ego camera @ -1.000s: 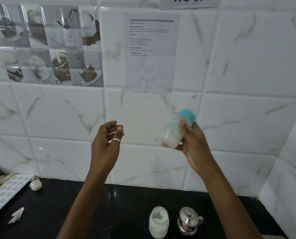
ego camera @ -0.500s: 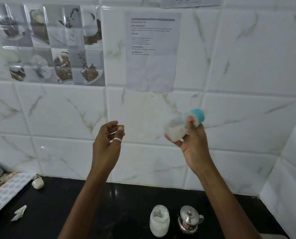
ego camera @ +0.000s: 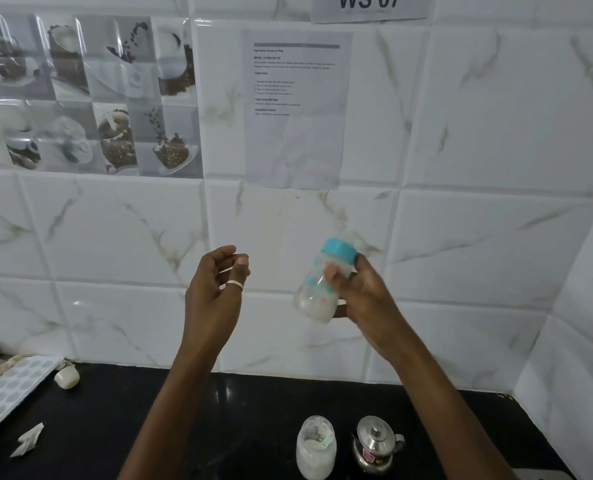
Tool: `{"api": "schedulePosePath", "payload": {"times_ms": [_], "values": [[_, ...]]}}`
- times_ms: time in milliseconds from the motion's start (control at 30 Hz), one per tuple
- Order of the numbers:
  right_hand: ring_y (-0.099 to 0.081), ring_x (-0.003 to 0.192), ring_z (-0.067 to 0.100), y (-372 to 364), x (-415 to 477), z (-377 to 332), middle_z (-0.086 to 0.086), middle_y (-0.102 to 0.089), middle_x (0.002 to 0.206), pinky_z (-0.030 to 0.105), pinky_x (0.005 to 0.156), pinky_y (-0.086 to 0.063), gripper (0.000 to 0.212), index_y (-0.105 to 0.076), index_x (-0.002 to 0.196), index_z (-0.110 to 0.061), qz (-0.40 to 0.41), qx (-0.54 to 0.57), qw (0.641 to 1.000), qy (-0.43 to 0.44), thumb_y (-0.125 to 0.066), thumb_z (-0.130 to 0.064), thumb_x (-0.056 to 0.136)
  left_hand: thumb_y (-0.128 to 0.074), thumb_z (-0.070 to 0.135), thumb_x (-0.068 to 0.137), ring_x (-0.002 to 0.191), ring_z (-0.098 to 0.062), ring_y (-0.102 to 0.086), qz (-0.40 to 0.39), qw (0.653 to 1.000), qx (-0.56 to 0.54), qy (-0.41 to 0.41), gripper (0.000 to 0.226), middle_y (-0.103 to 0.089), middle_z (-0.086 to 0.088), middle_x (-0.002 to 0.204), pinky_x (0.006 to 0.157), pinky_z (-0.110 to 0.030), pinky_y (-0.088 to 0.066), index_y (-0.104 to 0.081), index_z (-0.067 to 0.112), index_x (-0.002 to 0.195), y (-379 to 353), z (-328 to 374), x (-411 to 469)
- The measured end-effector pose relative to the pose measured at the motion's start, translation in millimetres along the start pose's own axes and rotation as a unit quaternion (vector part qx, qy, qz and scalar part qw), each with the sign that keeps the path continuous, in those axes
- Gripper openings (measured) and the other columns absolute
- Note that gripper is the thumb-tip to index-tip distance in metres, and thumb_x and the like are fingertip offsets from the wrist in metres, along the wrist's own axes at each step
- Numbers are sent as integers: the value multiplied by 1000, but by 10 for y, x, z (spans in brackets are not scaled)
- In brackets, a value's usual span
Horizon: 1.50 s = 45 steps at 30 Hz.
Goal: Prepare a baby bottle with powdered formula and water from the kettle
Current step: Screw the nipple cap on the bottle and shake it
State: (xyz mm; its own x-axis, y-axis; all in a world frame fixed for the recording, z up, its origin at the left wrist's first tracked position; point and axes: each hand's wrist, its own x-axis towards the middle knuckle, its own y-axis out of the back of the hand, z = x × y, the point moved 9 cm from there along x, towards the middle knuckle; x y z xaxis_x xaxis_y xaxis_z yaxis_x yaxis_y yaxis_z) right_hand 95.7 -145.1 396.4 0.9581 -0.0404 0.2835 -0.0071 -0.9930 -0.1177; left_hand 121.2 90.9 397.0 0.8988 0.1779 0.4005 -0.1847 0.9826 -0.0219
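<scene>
The right hand (ego camera: pixel 364 303) is raised in front of the tiled wall and holds the baby bottle (ego camera: pixel 317 292), fingers (ego camera: pixel 333 273) and thumb wrapped round its middle. The bottle tilts, teal collar (ego camera: pixel 338 250) uppermost, cloudy white liquid in its lower part. The teat above the collar is too pale to make out against the tiles. The left hand (ego camera: pixel 215 292) hovers beside it, apart from the bottle, fingers loosely curled on nothing, a ring (ego camera: pixel 234 284) on one finger.

Below, on the black table (ego camera: pixel 149 427), a jar of white powder (ego camera: pixel 316 448) stands just beside a small steel kettle (ego camera: pixel 376 441); both are partly cut off by the frame's lower edge. At far left, a dotted tray (ego camera: pixel 8 393) runs out of view, with a small white cap-like object (ego camera: pixel 67 376) and a paper scrap (ego camera: pixel 28 443) nearby.
</scene>
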Motion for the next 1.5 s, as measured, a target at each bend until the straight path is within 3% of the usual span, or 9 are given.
{"api": "schedulePosePath", "payload": {"times_ms": [133,333,500,667,833,1033,1167,1367,1500], "values": [[-73,108,28,407,101,-176,12,-68,123,51,74,-63,50,-51,136,-8,150,236,958,64,-60,-37,96,-62,36,102,106,-6,-70,5,1000,1,0,24,-73,14,113,101,-42,-56,-60,32,126,41,-6,3],[-71,112,30,109,43,24,6,-68,122,63,86,-59,52,-54,131,-23,34,-2,999,-5,-67,-43,84,-61,35,103,107,-6,-70,-1,1000,0,4,23,-72,15,113,101,-41,-56,-60,32,126,-39,-12,-6],[-74,107,27,377,93,-185,9,-69,122,53,77,-63,50,-53,131,-14,138,223,963,64,-62,-39,89,-61,34,103,107,-7,-70,0,1000,0,4,24,-72,15,113,101,-42,-56,-60,32,126,-27,-23,4],[-71,112,29,101,56,41,10,-68,125,63,87,-58,56,-55,129,-23,45,-7,999,-6,-74,-51,84,-61,37,103,107,-7,-70,-1,1000,2,6,24,-72,15,114,102,-42,-56,-60,33,126,-49,-28,20],[-73,107,27,372,99,-187,11,-68,124,51,76,-63,54,-51,135,-10,146,219,963,60,-62,-39,91,-61,35,103,108,-7,-70,-1,1000,3,1,24,-73,15,113,101,-41,-56,-60,32,126,-38,-31,26],[-71,111,28,107,58,-9,2,-71,117,50,81,-63,51,-56,125,-27,34,-18,999,0,-69,-43,79,-61,37,102,105,-4,-70,0,1000,2,5,22,-73,15,113,101,-41,-56,-60,34,124,-62,-49,49],[-73,109,29,386,98,-180,7,-71,119,55,79,-62,55,-53,133,-13,133,211,966,65,-65,-38,85,-61,36,103,106,-5,-70,-4,1000,3,4,23,-73,15,113,101,-41,-56,-60,33,125,-55,-59,51],[-70,114,30,192,90,-29,7,-69,123,58,87,-60,54,-55,127,-25,58,3,998,13,-70,-43,79,-61,35,103,105,-4,-70,0,1000,-1,7,21,-73,17,112,102,-42,-56,-60,34,123,-66,-61,66],[-72,111,31,405,99,-169,10,-68,125,57,81,-61,56,-51,133,-15,133,182,972,62,-66,-38,85,-61,35,103,105,-5,-70,-1,1000,1,5,22,-73,16,112,102,-43,-56,-60,33,125,-60,-65,59]]}}
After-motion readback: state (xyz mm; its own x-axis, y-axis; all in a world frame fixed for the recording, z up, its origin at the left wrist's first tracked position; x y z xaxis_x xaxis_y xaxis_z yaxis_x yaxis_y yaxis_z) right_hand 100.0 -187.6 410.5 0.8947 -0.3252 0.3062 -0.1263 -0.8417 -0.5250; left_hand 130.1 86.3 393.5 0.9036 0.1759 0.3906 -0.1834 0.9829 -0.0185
